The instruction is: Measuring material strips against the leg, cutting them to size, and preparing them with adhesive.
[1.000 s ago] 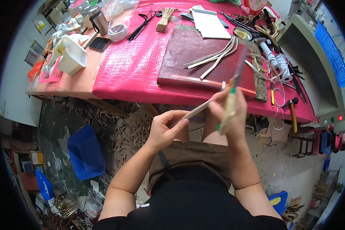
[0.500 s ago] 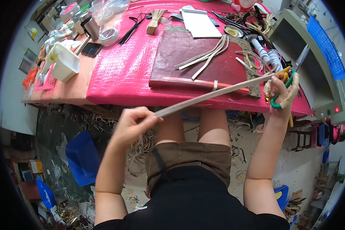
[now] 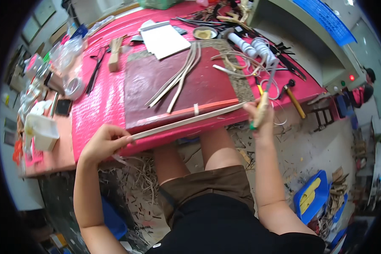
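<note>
A long pale strip (image 3: 189, 121) is stretched between my hands along the front edge of a dark red board (image 3: 144, 82). My left hand (image 3: 100, 144) pinches its left end between thumb and fingers. The fingers of my right hand (image 3: 261, 120) are at its right end; that hand also holds scissors (image 3: 263, 106) with tan-wrapped, green handles, blades pointing up and away. On the board lie several loose pale strips (image 3: 178, 84) and a flat red strip (image 3: 218, 104) with a small pale band (image 3: 196, 109) round it. Whether my strip touches the board, I cannot tell.
Right of the board are a hammer (image 3: 298, 106), white cord rolls (image 3: 243, 45) and black tools. A white pad (image 3: 165, 42) and small bowl (image 3: 205, 33) are behind. A phone (image 3: 63, 107) and white container (image 3: 44, 132) stand left. A grey machine (image 3: 332, 55) borders the right.
The view has turned, so the table appears shifted left and tilted. My hands and the strip have come alongside the board's front edge, and the scissors have rotated in my right hand.
</note>
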Demonstrator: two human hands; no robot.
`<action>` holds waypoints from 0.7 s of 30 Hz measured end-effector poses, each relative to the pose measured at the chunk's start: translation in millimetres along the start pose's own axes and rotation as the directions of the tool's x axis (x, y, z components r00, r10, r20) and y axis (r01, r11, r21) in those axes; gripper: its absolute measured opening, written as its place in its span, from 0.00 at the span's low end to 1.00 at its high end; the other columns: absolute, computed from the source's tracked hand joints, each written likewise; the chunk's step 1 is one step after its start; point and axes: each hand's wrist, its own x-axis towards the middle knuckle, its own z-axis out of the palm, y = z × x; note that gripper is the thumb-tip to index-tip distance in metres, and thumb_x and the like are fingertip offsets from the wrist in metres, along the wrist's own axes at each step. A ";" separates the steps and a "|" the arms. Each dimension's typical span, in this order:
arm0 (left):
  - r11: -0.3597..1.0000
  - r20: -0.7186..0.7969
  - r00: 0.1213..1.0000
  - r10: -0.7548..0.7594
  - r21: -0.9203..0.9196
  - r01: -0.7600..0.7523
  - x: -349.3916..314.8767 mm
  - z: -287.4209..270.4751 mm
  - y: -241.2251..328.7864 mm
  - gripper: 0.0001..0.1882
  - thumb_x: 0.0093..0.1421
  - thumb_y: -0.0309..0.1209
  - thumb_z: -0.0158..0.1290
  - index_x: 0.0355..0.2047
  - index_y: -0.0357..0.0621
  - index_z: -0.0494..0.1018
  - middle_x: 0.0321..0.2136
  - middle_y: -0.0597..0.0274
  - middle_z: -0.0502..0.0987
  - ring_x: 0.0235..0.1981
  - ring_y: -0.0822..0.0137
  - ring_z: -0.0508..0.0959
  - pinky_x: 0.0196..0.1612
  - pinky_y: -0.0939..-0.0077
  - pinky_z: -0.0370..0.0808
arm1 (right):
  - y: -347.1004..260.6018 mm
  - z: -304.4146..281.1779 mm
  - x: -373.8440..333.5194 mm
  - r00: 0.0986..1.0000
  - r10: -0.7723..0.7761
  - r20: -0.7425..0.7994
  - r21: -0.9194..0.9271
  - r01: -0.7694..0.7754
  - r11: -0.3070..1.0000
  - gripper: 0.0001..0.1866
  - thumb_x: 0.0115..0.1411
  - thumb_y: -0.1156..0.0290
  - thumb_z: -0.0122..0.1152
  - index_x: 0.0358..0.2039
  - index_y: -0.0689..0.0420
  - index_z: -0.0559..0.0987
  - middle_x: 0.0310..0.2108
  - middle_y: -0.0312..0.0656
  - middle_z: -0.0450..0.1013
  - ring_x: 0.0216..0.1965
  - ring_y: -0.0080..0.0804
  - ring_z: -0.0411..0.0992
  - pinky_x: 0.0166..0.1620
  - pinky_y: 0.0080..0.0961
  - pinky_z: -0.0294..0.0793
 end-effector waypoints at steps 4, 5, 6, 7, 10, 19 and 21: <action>0.996 -0.067 0.994 0.089 -0.026 -0.091 22.2 2.8 -9.8 0.09 0.57 0.28 0.56 0.28 0.32 0.78 0.19 0.67 0.76 0.22 0.79 0.72 0.26 0.84 0.69 | 22.9 10.0 1.9 0.974 -0.208 -0.086 -0.158 0.193 0.968 0.21 0.43 0.80 0.69 0.37 0.61 0.68 0.24 0.36 0.71 0.22 0.17 0.66 0.24 0.13 0.65; 0.993 -0.085 0.992 0.098 -0.061 -0.103 28.5 3.6 -15.0 0.08 0.56 0.28 0.57 0.29 0.32 0.78 0.20 0.66 0.77 0.23 0.78 0.73 0.28 0.83 0.69 | 21.1 9.4 0.9 0.986 -0.154 -0.068 -0.172 0.140 0.975 0.23 0.44 0.79 0.69 0.38 0.65 0.67 0.25 0.37 0.71 0.24 0.18 0.67 0.28 0.14 0.67; 0.989 -0.107 0.989 0.106 -0.096 -0.116 33.0 3.0 -20.0 0.08 0.55 0.27 0.57 0.29 0.32 0.78 0.21 0.64 0.77 0.25 0.77 0.73 0.30 0.82 0.70 | 19.4 11.5 0.0 0.986 -0.151 -0.075 -0.177 0.136 0.975 0.23 0.44 0.79 0.69 0.38 0.65 0.67 0.25 0.37 0.71 0.24 0.18 0.67 0.28 0.14 0.67; 0.990 -0.134 0.987 0.091 -0.091 -0.104 36.6 1.9 -24.6 0.08 0.54 0.26 0.58 0.30 0.31 0.78 0.22 0.63 0.77 0.25 0.77 0.74 0.31 0.82 0.70 | 18.9 13.0 -0.4 0.988 -0.127 -0.092 -0.197 0.107 0.975 0.23 0.44 0.79 0.69 0.39 0.66 0.67 0.25 0.37 0.71 0.24 0.18 0.67 0.29 0.14 0.67; 0.984 -0.146 0.980 0.134 -0.098 -0.150 45.1 -1.0 -28.7 0.08 0.53 0.25 0.58 0.30 0.30 0.78 0.23 0.62 0.77 0.26 0.76 0.74 0.32 0.82 0.70 | 33.1 9.9 4.4 0.983 -0.144 -0.115 -0.213 0.117 0.970 0.25 0.44 0.79 0.69 0.40 0.68 0.66 0.25 0.37 0.71 0.25 0.18 0.68 0.31 0.15 0.68; 0.962 -0.231 0.963 0.136 -0.200 -0.183 52.8 7.9 -35.6 0.06 0.52 0.23 0.59 0.31 0.33 0.79 0.23 0.64 0.74 0.25 0.77 0.71 0.28 0.84 0.67 | 30.4 11.2 4.1 0.976 -0.187 -0.113 -0.337 0.140 0.931 0.20 0.44 0.79 0.69 0.34 0.61 0.67 0.23 0.35 0.70 0.24 0.18 0.67 0.30 0.15 0.68; 0.961 -0.253 0.959 0.127 -0.207 -0.182 54.9 11.5 -38.0 0.07 0.51 0.22 0.59 0.32 0.33 0.79 0.22 0.65 0.73 0.23 0.79 0.69 0.27 0.85 0.64 | 30.7 11.2 5.5 0.978 -0.166 -0.129 -0.340 0.114 0.934 0.20 0.44 0.80 0.69 0.34 0.61 0.67 0.24 0.34 0.69 0.24 0.17 0.66 0.30 0.16 0.68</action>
